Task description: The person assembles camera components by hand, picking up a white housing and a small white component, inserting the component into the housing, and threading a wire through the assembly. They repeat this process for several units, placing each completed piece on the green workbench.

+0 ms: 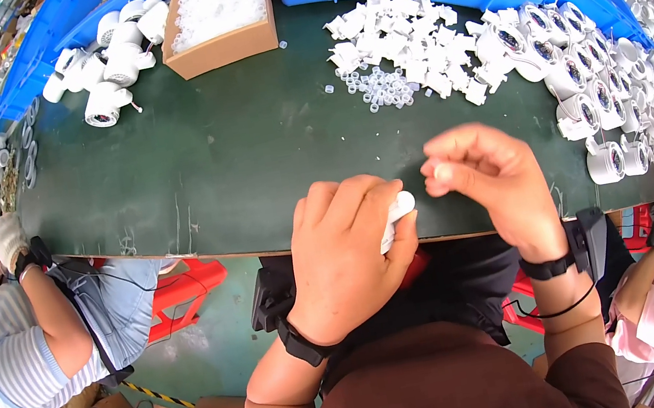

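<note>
Fingers of the left hand (349, 256) clench a white plastic part (397, 211) at the near edge of the green tabletop (208, 163); the right hand (485, 177) pinches a small white ring (443, 172) just beside it. Bare tabletop stretches ahead, white parts (405, 52) heaped beyond.

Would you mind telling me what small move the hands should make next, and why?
Probably bring the right hand left to seat its small clear ring on the white part held in the left hand. The ring is pinched at the fingertips, and the part's end pokes out toward it, a short gap away.
</note>
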Demonstrator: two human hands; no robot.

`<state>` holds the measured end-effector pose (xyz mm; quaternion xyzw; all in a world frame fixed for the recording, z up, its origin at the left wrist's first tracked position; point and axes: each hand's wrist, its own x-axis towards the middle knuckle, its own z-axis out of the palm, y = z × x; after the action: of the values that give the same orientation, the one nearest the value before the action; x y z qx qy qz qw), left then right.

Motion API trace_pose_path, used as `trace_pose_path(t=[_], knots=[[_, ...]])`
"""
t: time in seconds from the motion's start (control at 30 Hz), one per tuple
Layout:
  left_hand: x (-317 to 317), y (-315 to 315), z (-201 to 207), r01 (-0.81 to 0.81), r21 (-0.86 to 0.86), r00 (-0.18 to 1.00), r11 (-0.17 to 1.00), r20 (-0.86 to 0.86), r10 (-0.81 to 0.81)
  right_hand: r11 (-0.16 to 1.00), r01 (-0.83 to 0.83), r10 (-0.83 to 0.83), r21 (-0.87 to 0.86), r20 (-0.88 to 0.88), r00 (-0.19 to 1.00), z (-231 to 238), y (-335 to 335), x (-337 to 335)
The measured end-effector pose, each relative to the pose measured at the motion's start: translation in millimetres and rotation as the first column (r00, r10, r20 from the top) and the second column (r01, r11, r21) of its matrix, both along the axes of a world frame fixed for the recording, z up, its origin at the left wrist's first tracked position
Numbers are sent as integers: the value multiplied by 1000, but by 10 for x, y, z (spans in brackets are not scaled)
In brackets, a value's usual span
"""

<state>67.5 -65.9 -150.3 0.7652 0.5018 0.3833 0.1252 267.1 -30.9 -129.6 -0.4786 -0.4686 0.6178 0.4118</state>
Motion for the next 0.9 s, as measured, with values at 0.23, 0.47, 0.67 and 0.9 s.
trace_pose_path(t=[0.23, 0.47, 0.67, 0.9], knots=[[10, 20, -29, -12, 4, 1000, 1000, -9, 12, 987, -139, 146, 75, -98, 984, -122, -163, -127], [16, 29, -65, -4, 56, 1000, 998, -3, 4, 976, -186, 167, -118, -149, 975, -114, -57, -145], [47, 23, -83, -22, 84, 1000, 996, 13, 21, 986, -123, 103, -113, -166, 981, -145, -101, -240], [38, -1, -174, -41, 112, 994, 993, 104, 29, 992, -84, 62, -94, -221, 973, -173, -151, -235]])
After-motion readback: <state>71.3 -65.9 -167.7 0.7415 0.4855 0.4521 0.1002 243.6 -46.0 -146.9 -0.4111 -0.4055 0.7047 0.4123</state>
